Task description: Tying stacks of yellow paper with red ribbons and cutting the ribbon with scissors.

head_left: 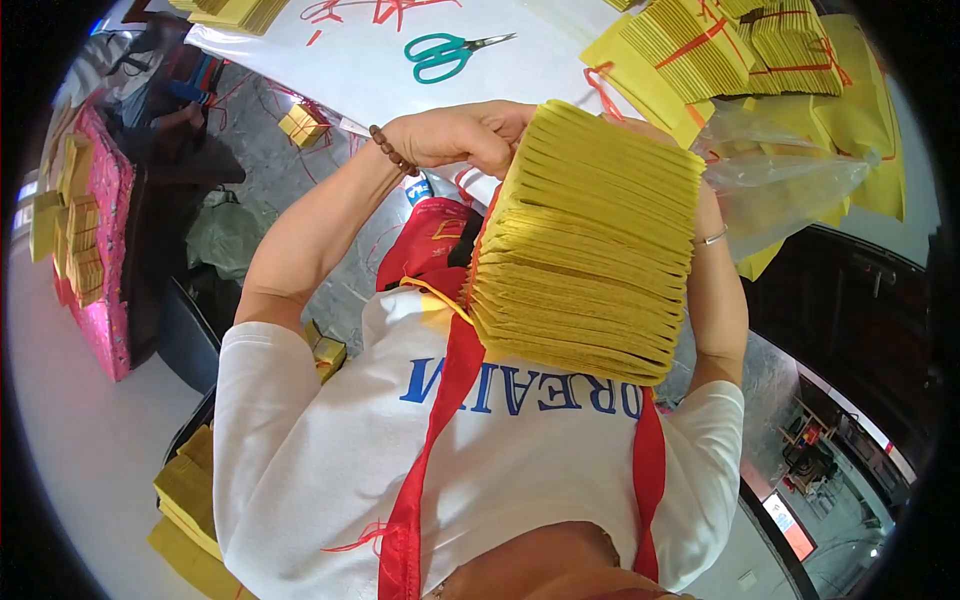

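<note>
A thick bundle of folded yellow paper (590,240) is raised before my chest, its many folded edges fanned toward me. A red strip runs along its left side. My left hand (465,138), with a brown bead bracelet at the wrist, is closed against the bundle's upper left corner; what its curled fingers grip is hidden. Most of my right hand (650,130) lies behind the bundle's far edge, so its fingers do not show. Beyond, teal-handled scissors (440,57) lie on the white table (340,65), near loose red ties (385,10).
Tied yellow paper bundles (700,45) are piled at the far right beside a clear plastic bag (780,185). More bundles (85,240) rest on a pink-covered surface (112,190) at left. Yellow stacks (190,490) sit at lower left, and a small bundle (303,124) lies on the floor.
</note>
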{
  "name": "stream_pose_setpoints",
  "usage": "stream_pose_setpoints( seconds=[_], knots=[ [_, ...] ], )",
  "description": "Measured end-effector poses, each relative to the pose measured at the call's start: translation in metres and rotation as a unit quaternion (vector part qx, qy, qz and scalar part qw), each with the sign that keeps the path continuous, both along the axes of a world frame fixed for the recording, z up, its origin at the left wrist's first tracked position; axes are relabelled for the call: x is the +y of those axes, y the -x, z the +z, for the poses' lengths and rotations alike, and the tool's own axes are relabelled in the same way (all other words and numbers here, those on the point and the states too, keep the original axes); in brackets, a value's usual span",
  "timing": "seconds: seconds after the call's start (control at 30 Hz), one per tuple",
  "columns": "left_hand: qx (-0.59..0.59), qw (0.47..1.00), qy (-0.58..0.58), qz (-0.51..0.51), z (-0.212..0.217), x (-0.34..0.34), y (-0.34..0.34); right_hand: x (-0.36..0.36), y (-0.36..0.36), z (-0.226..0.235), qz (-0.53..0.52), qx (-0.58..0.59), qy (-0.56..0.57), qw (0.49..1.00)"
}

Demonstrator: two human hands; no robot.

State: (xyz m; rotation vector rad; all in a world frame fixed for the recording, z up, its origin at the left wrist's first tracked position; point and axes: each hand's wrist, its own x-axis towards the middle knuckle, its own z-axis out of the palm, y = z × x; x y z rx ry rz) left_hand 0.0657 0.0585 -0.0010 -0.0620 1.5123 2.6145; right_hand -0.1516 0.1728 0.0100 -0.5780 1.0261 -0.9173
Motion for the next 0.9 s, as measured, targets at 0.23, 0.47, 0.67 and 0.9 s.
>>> stream_pose_setpoints(
  seconds=[0.23, 0.47, 0.67, 0.9],
  knots=[
    [-0.031, 0.997, 0.052, 0.037, -0.011, -0.01, -0.03, -0.01, -0.03, 0.001, 0.02, 0.093, 0.005, 0.995],
    [0.022, 0.997, 0.065, 0.02, 0.022, -0.014, -0.028, -0.019, -0.006, -0.05, 0.024, -0.002, 0.025, 0.999],
    [0.001, 0.998, 0.055, 0.02, 0.025, -0.015, -0.025, -0.039, -0.028, 0.013, 0.1, 0.198, -0.014, 0.975],
    [0.04, 0.997, 0.062, 0.037, 0.021, -0.008, -0.017, -0.03, -0.029, 0.032, 0.253, 0.301, 0.168, 0.904]
  ],
)
